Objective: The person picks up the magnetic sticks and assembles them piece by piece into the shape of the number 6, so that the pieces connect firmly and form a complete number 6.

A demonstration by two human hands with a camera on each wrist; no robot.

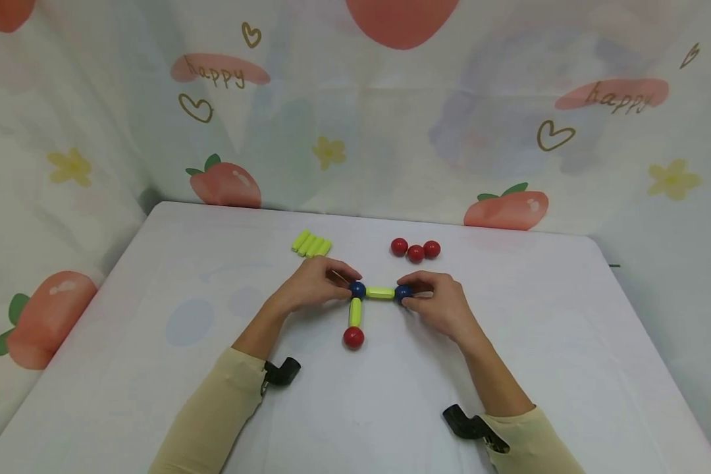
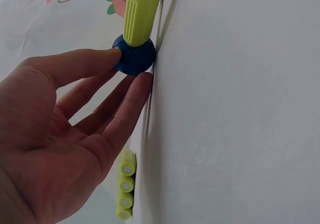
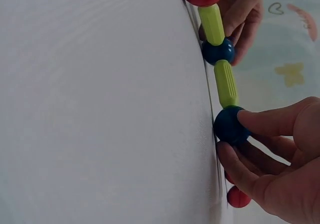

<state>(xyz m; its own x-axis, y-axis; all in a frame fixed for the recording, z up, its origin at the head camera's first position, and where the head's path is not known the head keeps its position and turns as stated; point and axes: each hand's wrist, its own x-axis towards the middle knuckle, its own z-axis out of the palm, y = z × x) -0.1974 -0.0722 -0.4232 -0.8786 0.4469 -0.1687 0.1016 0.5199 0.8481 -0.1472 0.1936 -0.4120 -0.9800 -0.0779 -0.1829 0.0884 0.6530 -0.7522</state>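
Two blue balls and a red ball are linked by two yellow-green rods into an L on the table. My left hand (image 1: pixel 318 283) pinches the corner blue ball (image 2: pixel 135 56) between thumb and fingers. From that ball one rod (image 1: pixel 355 312) runs toward me to the red ball (image 1: pixel 353 338). The other rod (image 3: pixel 226 83) runs right to the second blue ball (image 3: pixel 232 125). My right hand (image 1: pixel 440 301) pinches this second ball with thumb and fingertips. In the head view, fingers partly cover both blue balls.
Several loose yellow-green rods (image 1: pixel 311 244) lie side by side behind my left hand. Three loose red balls (image 1: pixel 415 253) sit together behind my right hand. The white table (image 1: pixel 124 368) meets a printed curtain (image 1: pixel 391 145) at its back edge. Black wrist mounts (image 1: pixel 282 372) stick out from both sleeves.
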